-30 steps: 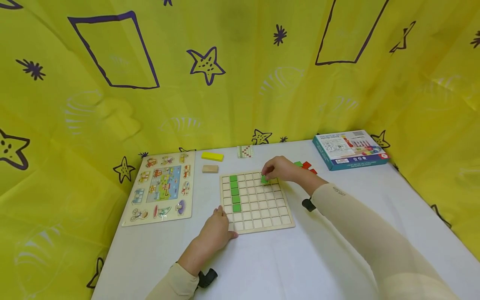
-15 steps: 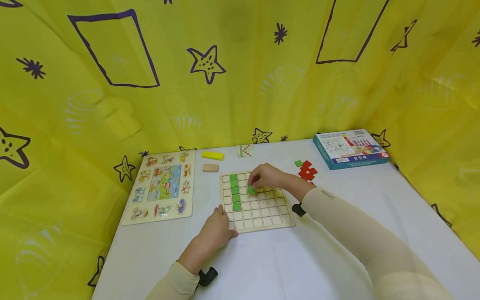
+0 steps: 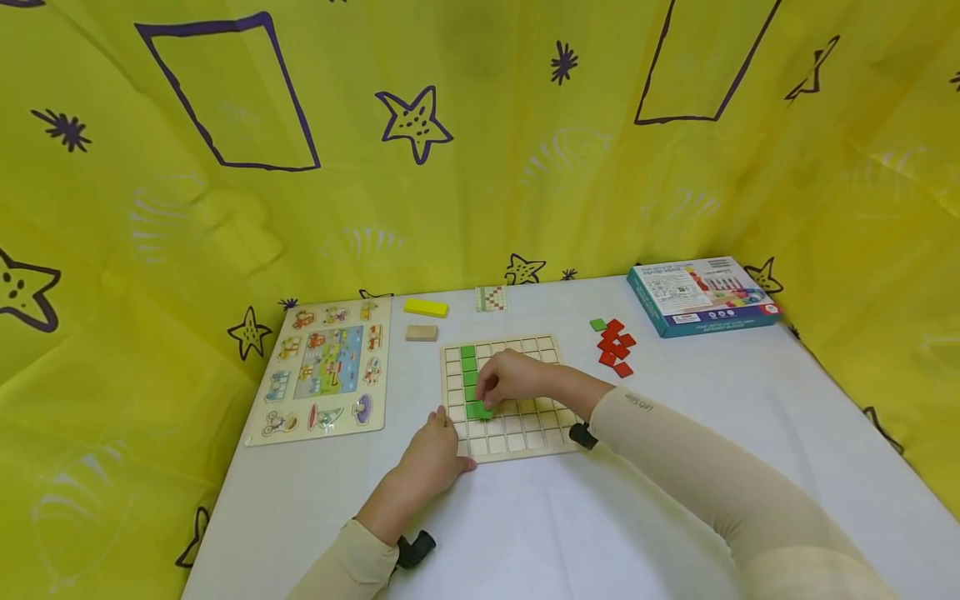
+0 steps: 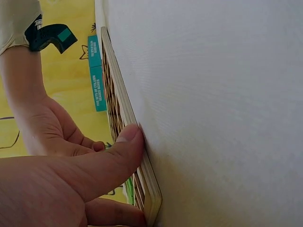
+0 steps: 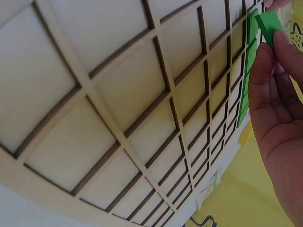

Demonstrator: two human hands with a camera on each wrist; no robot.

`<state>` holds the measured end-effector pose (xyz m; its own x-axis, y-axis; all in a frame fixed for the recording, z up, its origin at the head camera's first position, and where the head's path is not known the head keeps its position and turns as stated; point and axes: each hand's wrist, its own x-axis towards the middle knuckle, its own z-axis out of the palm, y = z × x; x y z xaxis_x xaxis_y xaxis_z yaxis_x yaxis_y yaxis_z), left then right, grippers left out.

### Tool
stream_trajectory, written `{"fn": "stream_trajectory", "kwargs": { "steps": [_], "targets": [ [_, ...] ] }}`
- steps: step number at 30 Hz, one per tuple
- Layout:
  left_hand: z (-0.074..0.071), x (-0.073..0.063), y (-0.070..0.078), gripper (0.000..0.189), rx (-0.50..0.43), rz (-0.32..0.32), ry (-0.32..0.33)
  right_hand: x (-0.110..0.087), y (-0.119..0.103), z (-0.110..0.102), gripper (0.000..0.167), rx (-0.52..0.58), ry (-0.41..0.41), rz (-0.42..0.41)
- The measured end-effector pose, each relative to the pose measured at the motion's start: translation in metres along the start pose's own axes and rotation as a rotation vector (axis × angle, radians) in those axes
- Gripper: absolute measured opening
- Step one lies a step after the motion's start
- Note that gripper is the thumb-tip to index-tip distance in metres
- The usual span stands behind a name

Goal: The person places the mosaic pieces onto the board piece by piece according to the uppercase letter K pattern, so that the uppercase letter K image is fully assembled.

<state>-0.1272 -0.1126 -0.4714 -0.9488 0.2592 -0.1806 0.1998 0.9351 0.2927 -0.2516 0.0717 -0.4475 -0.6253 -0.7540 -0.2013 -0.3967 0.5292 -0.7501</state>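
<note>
In the head view a wooden grid board [image 3: 517, 446] lies on the white table. A column of green square tiles [image 3: 468, 365] fills part of its second column from the left. My left hand [image 3: 429, 457] holds the board's near left corner; in the left wrist view the thumb [image 4: 124, 150] lies along the edge. Over the board, my right hand [image 3: 513, 375] pinches a green tile [image 5: 269, 26] between thumb and fingers. That tile is tilted, close beside the lower end of the green column. The right hand and forearm hide part of the grid.
Several red tiles [image 3: 611, 340] and one green tile [image 3: 597, 324] lie right of the board. A boxed set [image 3: 705, 296] stands back right. Behind the board are a patterned card [image 3: 491, 299], a yellow block [image 3: 426, 308] and a plain wooden block [image 3: 422, 333]. A picture puzzle [image 3: 322, 371] lies left.
My right hand has carried the green tile left and nearer, from the board's far right part to beside the green column. The left hand has stayed at the corner.
</note>
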Motion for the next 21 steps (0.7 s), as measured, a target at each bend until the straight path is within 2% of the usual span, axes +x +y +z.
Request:
{"fn": "stream_trajectory", "kwargs": {
  "steps": [13, 21],
  "targets": [
    [-0.001, 0.001, -0.001, 0.086, 0.004, 0.01, 0.003, 0.004, -0.009, 0.017, 0.009, -0.077, -0.053, 0.018],
    [-0.001, 0.0, -0.001, 0.086, 0.011, 0.024, 0.016, 0.006, -0.015, 0.025, 0.009, -0.146, -0.065, -0.013]
  ]
}}
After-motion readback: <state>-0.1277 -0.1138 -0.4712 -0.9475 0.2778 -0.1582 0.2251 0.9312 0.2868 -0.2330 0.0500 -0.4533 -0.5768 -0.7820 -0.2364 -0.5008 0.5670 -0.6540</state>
